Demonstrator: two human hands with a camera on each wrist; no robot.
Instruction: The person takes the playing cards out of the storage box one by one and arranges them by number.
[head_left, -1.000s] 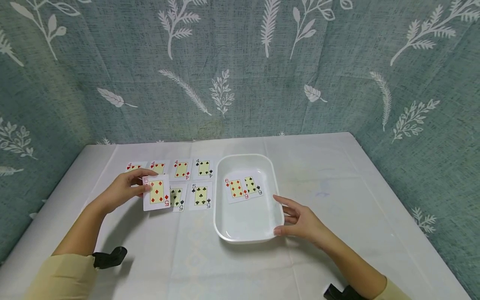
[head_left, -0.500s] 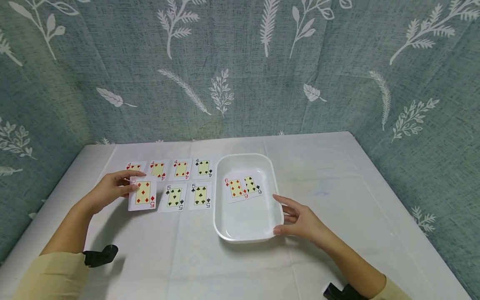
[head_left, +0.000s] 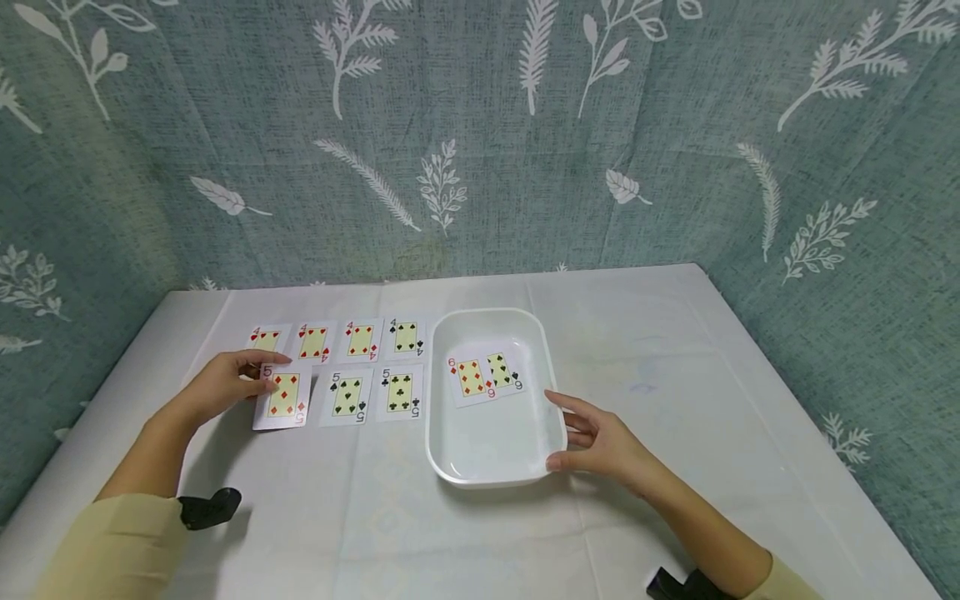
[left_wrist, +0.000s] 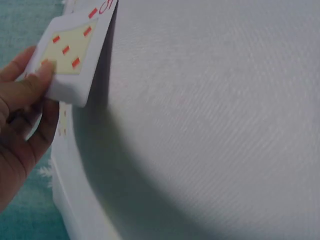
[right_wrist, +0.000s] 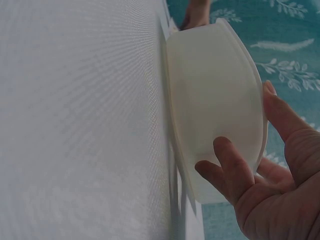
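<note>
Already laid out: four fours and two black fives on the white table (head_left: pixel 465 533). Left hand (head_left: pixel 225 385) pinches the five of diamonds (head_left: pixel 283 398) beside them; right hand (head_left: pixel 603 442), fingers relaxed, steadies the white tray (head_left: pixel 487 475) holding two sixes (head_left: pixel 483 377), not yet placed

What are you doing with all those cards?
A person is laying playing cards in rows on a white table. Their left hand pinches the five of diamonds at the left end of the row of fives, below four fours. Their right hand touches the white tray, which holds two sixes.
</note>
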